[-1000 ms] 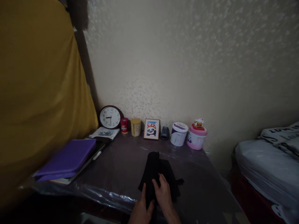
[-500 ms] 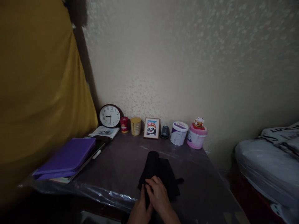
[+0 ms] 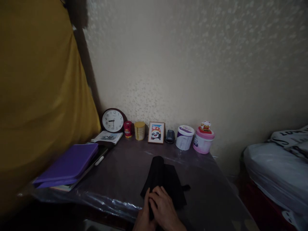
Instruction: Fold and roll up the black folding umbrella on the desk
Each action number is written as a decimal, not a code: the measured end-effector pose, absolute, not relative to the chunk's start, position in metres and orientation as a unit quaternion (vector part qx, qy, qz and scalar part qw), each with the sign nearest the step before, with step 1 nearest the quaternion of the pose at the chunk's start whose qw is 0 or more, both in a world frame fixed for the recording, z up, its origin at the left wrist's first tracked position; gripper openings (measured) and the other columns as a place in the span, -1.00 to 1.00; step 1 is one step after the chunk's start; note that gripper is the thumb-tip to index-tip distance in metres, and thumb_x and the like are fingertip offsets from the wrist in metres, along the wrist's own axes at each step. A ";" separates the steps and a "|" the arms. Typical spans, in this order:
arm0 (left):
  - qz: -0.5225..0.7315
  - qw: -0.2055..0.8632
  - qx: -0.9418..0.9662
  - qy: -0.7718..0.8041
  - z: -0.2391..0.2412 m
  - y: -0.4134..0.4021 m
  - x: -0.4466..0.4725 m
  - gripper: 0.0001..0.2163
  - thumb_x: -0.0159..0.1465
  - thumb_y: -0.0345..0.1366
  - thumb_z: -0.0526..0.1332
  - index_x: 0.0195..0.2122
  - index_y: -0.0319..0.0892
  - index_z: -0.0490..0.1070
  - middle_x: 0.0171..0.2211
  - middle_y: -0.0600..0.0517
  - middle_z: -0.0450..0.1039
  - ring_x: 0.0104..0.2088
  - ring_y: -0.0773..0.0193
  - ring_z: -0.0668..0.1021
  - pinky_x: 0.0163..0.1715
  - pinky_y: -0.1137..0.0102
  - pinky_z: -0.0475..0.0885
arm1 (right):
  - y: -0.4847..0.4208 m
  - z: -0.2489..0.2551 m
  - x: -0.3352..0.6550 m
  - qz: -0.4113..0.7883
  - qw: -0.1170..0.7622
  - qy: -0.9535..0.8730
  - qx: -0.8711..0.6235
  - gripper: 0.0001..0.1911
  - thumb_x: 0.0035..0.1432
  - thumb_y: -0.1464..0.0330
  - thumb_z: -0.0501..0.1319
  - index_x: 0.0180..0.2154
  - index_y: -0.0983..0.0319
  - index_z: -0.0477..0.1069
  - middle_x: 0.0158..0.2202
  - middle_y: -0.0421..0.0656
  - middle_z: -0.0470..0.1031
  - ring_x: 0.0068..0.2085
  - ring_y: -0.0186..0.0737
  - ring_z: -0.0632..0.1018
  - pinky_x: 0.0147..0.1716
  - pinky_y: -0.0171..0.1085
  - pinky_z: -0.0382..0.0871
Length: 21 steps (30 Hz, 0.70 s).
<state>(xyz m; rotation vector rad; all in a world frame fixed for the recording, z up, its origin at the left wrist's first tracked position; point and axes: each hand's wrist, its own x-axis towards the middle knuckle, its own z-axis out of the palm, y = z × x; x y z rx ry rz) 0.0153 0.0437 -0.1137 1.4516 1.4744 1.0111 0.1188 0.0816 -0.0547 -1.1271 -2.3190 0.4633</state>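
Observation:
A black cloth [image 3: 156,171] lies on the table, part of it rolled into a thick tube that points away from me. Its flat part [image 3: 174,184] spreads to the right, where a short strap [image 3: 186,187] sticks out. My left hand [image 3: 144,213] grips the near end of the roll from the left, index finger stretched along it. Beside it, my right hand [image 3: 163,205] presses its bent fingers onto the roll's near end. The two hands almost touch, and they hide that end of the cloth.
Purple folders [image 3: 69,165] and a white marker [image 3: 99,160] lie left on the plastic-covered table [image 3: 115,179]. Along the wall stand a clock [image 3: 113,120], a red tin [image 3: 128,129], a yellow-lidded can [image 3: 139,131], a panda picture [image 3: 156,132], a white tub [image 3: 184,138] and a pink tub [image 3: 203,141].
Both hands have shifted slightly down toward me on the cloth, and the right fingers are a little more bent. The cloth stays nearly in place.

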 end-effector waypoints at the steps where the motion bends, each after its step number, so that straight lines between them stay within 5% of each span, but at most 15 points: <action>1: 0.395 0.414 0.578 0.582 -0.118 0.045 0.014 -0.19 0.07 -0.39 0.12 0.27 -0.35 -0.38 0.13 -0.25 0.17 0.05 0.19 0.38 0.02 0.41 0.23 | 0.081 -0.054 0.122 0.200 0.276 -0.847 -0.408 -0.79 0.16 0.48 0.03 -0.33 0.17 0.42 -0.32 -0.21 0.37 -0.25 -0.34 0.40 -0.13 -0.32 0.24; 3: 0.374 0.429 0.574 0.588 -0.124 0.046 0.012 -0.21 0.10 -0.34 0.11 0.27 -0.37 -0.36 0.06 -0.28 0.26 0.00 0.15 0.42 -0.01 0.36 0.26 | 0.082 -0.053 0.129 0.254 0.311 -0.823 -0.401 -0.78 0.20 0.41 0.01 -0.34 0.17 0.42 -0.34 -0.21 0.39 -0.27 -0.36 0.41 -0.21 -0.37 0.27; 6: 0.365 0.435 0.568 0.596 -0.127 0.046 0.011 -0.23 0.13 -0.30 0.09 0.27 -0.36 -0.35 -0.01 -0.26 0.35 -0.04 0.14 0.45 -0.03 0.34 0.28 | 0.091 -0.058 0.139 0.252 0.345 -0.811 -0.401 -0.73 0.25 0.35 -0.06 -0.20 0.16 0.40 -0.21 -0.18 0.42 -0.14 -0.34 0.41 -0.05 -0.30 0.22; 11: 0.344 0.438 0.567 0.607 -0.118 0.046 0.014 -0.25 0.17 -0.30 0.05 0.26 -0.39 -0.41 -0.02 -0.22 0.36 0.05 0.18 0.37 0.02 0.35 0.23 | 0.123 -0.064 0.140 0.191 0.291 -0.866 -0.359 -0.67 0.26 0.33 -0.09 -0.05 0.14 0.35 0.04 -0.19 0.32 0.15 -0.28 0.19 0.14 -0.17 0.00; 21: 0.338 0.453 0.554 0.611 -0.117 0.047 0.012 -0.25 0.17 -0.33 0.06 0.26 -0.36 -0.43 0.05 -0.21 0.29 0.07 0.22 0.36 0.06 0.40 0.17 | 0.209 -0.073 0.119 0.130 0.270 -0.867 -0.400 -0.66 0.24 0.34 -0.09 -0.07 0.13 0.38 0.05 -0.20 0.32 0.16 -0.22 0.18 0.14 -0.04 -0.10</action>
